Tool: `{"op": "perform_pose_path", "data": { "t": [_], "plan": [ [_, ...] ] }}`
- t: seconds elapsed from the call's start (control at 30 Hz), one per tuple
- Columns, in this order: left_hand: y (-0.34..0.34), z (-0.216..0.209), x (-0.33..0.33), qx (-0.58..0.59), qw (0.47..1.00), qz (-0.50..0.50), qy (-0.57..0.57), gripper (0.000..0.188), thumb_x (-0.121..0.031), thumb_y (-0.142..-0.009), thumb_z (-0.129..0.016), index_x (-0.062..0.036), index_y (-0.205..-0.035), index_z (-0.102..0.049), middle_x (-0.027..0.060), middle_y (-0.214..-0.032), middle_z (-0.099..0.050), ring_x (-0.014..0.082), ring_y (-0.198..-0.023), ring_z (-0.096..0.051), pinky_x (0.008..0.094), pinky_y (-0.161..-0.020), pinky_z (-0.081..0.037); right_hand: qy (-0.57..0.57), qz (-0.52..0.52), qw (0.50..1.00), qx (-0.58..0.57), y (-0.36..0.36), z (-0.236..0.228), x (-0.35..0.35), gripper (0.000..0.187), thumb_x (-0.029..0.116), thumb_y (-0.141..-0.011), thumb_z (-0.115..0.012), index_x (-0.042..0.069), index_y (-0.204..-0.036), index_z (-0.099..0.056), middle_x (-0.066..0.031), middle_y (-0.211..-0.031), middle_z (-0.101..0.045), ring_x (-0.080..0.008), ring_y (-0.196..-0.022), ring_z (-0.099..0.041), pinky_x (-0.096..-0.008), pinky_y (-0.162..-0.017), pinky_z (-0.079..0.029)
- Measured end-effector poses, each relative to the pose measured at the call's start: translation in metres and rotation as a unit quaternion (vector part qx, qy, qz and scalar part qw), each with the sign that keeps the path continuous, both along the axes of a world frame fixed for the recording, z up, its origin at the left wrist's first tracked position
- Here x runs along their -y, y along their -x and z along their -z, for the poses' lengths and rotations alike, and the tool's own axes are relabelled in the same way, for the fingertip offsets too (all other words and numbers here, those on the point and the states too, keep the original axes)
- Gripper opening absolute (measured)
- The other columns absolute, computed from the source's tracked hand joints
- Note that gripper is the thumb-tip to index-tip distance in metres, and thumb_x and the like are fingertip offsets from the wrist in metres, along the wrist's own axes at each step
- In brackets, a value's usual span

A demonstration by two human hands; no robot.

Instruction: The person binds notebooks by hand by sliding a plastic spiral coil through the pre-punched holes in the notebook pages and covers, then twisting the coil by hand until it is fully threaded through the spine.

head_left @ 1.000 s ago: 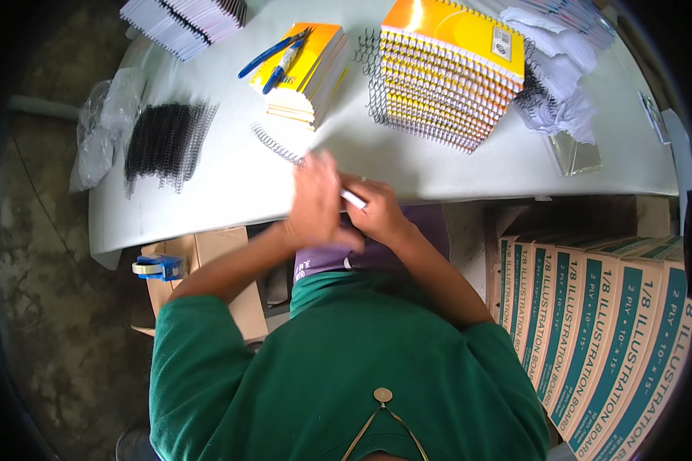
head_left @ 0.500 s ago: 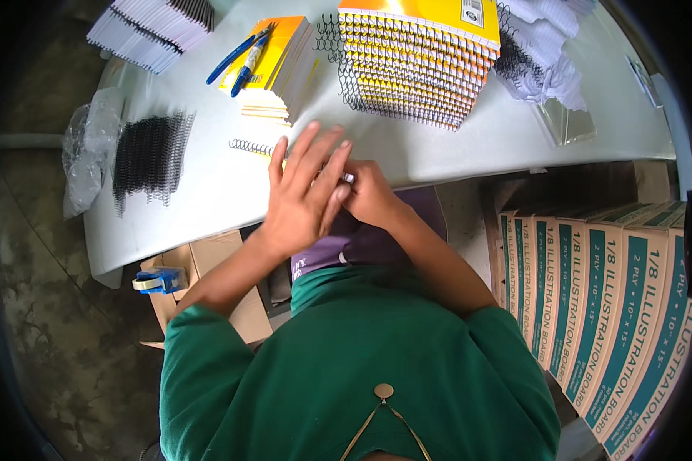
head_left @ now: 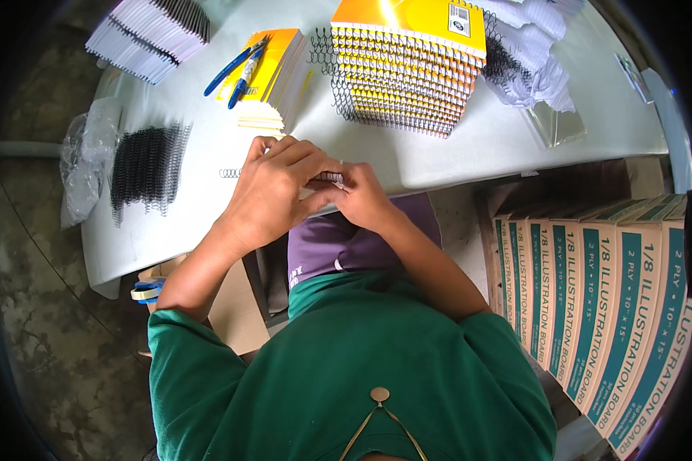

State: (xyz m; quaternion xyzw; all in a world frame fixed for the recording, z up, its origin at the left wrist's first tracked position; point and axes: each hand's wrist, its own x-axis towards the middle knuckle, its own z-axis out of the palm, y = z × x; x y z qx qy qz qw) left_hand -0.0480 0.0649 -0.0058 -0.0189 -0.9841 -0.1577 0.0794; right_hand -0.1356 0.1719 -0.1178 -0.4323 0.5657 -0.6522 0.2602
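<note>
Near the table's front edge, my two hands are closed around a small notebook (head_left: pixel 331 177), of which only a narrow coiled edge shows between them. My left hand (head_left: pixel 273 187) curls over its left part, fingers bent and thumb pointing to the right hand. With thumb and fingers pinched, my right hand (head_left: pixel 367 198) grips the right end. A thin dark spiral coil (head_left: pixel 229 174) sticks out left of my left hand. Beyond it stands a stack of yellow-covered notebooks (head_left: pixel 283 58) without visible coils, with blue-handled pliers (head_left: pixel 242 71) on top.
A tall stack of spiral-bound notebooks (head_left: pixel 407 84) stands at the back. Loose black coils (head_left: pixel 148 165) lie at left beside a clear plastic bag (head_left: pixel 88 161). White-edged notebooks (head_left: pixel 142 42) stand far left. Cardboard cartons (head_left: pixel 592 284) line the right; a tape dispenser (head_left: pixel 148 291) sits below left.
My left hand has gone from outstretched fingers to curled ones and shifted slightly left and down. My right hand stays pinched at the notebook's right end. The whole view has shifted a little.
</note>
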Motion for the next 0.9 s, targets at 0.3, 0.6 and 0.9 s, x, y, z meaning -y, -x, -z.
{"op": "perform_pose_path", "data": {
  "t": [0.3, 0.6, 0.9],
  "plan": [
    [-0.001, 0.000, -0.012, -0.005, 0.997, -0.072, -0.002, 0.022, -0.013, -0.065, -0.074, -0.0115, -0.083, -0.063, 0.0010, -0.084, -0.061, 0.0201, -0.082, -0.056, 0.0320, -0.075, -0.036, -0.102, -0.014, 0.994, -0.029, 0.001, -0.006, -0.003, 0.014, 0.004, -0.079, -0.058, -0.002, -0.091, -0.063, -0.0179, -0.079, -0.064, -0.0287, -0.073, -0.064, -0.0315, -0.064, -0.048],
    [0.010, -0.044, -0.007, -0.261, 0.945, -0.179, 0.083, 0.079, -0.026, -0.064, -0.079, -0.0034, -0.127, -0.039, 0.0186, -0.127, -0.038, 0.0307, -0.112, -0.043, 0.0377, -0.095, -0.032, 0.263, 0.187, 0.946, 0.028, 0.015, -0.049, -0.027, 0.029, 0.008, -0.088, -0.049, -0.002, -0.114, -0.041, -0.0126, -0.108, -0.050, -0.0155, -0.092, -0.051, -0.0289, -0.083, -0.043],
    [0.093, -0.077, -0.039, -0.408, 0.768, -0.018, -0.494, 0.017, -0.005, -0.087, -0.056, 0.0005, -0.102, -0.050, 0.0070, -0.097, -0.057, 0.0098, -0.083, -0.055, 0.0234, -0.077, -0.044, 0.362, 0.232, 0.903, 0.001, 0.078, -0.139, -0.035, 0.024, 0.017, -0.090, -0.053, -0.002, -0.104, -0.051, -0.0118, -0.108, -0.053, -0.0134, -0.101, -0.047, -0.0293, -0.089, -0.037]
  ]
}}
